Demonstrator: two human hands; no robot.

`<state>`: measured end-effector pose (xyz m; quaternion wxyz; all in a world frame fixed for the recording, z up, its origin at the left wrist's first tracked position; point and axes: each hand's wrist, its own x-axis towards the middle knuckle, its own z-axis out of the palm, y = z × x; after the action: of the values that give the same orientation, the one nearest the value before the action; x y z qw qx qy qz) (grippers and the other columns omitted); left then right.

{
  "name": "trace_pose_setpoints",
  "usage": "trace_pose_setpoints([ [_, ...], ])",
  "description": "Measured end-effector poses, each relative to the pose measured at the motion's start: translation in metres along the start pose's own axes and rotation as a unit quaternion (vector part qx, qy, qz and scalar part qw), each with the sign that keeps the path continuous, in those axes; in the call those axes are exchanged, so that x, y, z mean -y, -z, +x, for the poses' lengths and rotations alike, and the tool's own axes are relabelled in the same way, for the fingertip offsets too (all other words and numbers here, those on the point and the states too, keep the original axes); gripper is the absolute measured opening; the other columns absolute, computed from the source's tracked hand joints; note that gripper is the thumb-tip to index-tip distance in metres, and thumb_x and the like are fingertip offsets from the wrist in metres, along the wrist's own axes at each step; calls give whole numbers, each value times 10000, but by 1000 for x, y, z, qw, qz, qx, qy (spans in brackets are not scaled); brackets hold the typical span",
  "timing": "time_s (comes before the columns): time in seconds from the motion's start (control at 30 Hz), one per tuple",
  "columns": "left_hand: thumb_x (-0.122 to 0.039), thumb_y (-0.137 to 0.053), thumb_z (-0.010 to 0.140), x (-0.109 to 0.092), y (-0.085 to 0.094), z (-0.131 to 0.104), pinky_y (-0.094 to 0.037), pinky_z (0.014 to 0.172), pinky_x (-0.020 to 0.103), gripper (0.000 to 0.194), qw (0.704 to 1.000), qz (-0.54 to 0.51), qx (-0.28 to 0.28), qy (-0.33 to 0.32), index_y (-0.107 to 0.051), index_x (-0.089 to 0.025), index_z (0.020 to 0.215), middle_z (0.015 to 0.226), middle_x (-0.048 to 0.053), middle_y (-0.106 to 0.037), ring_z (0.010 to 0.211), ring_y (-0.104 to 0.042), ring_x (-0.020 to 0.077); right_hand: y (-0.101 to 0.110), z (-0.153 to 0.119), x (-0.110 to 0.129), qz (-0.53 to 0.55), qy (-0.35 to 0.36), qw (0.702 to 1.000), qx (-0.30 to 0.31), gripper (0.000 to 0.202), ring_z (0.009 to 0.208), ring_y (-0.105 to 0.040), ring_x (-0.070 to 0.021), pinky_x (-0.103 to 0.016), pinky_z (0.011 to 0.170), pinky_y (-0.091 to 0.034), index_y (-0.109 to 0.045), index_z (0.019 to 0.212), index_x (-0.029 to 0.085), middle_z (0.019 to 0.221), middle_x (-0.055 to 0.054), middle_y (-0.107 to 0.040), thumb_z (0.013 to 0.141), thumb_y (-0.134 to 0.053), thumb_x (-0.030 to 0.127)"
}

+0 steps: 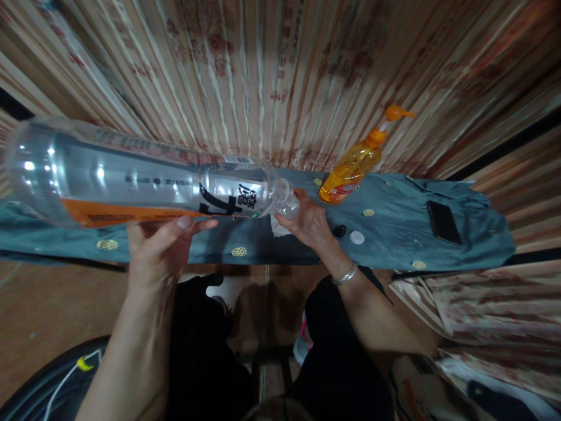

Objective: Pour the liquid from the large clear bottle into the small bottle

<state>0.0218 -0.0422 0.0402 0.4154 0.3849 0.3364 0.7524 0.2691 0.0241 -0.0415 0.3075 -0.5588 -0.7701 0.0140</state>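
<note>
A large clear plastic bottle point(166, 181) with a silver and orange label lies sideways in the air above the table. My left hand point(162, 245) supports it from below, thumb and fingers along the near side of the label. At the bottle's mouth, my right hand point(309, 219) has its fingers closed around a small clear plastic piece point(287, 206). Whether this piece is separate from the bottle neck is hard to make out. A white tissue point(279, 227) shows just below it. Right of my right hand lie a small black cap point(339, 231) and a white round cap point(357, 237).
A pump bottle point(350, 169) of orange liquid stands towards the back of the narrow table point(394, 216), which has a teal cloth. A black phone point(443, 222) lies at the right. Pleated curtains point(272, 76) hang behind. A dark round object point(52, 380) with a white cable is at lower left.
</note>
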Motion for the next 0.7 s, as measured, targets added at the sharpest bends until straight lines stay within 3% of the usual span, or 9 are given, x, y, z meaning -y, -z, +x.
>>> trace_pose_setpoints([
  [0.23, -36, -855, 472, -1, -1, 0, -703, 573, 315, 786, 1000, -17, -17, 7, -691, -429, 1132, 809, -86, -760, 668, -712, 147, -2, 0, -1, 3, 1, 1000, -6, 560, 939, -776, -323, -395, 801, -605, -527, 1254, 158, 1067, -157, -783, 886, -728, 529],
  [0.43, -50, -857, 510, -3, 0, -1, -707, 617, 317, 754, 1000, 0, 4, 12, -697, -413, 1151, 734, -77, -747, 675, -715, 153, -1, 1, 1, -2, -10, 1000, 4, 578, 958, -777, -329, -385, 812, -601, -530, 1247, 144, 1080, -166, -783, 845, -782, 475],
  [0.7, -48, -861, 506, -4, 2, -1, -712, 616, 347, 795, 1000, -19, -5, 21, -691, -423, 1186, 764, -80, -767, 695, -740, 175, -3, 0, -1, -1, -1, 1000, 1, 555, 970, -767, -324, -396, 826, -593, -518, 1277, 160, 1060, -151, -779, 903, -700, 527],
])
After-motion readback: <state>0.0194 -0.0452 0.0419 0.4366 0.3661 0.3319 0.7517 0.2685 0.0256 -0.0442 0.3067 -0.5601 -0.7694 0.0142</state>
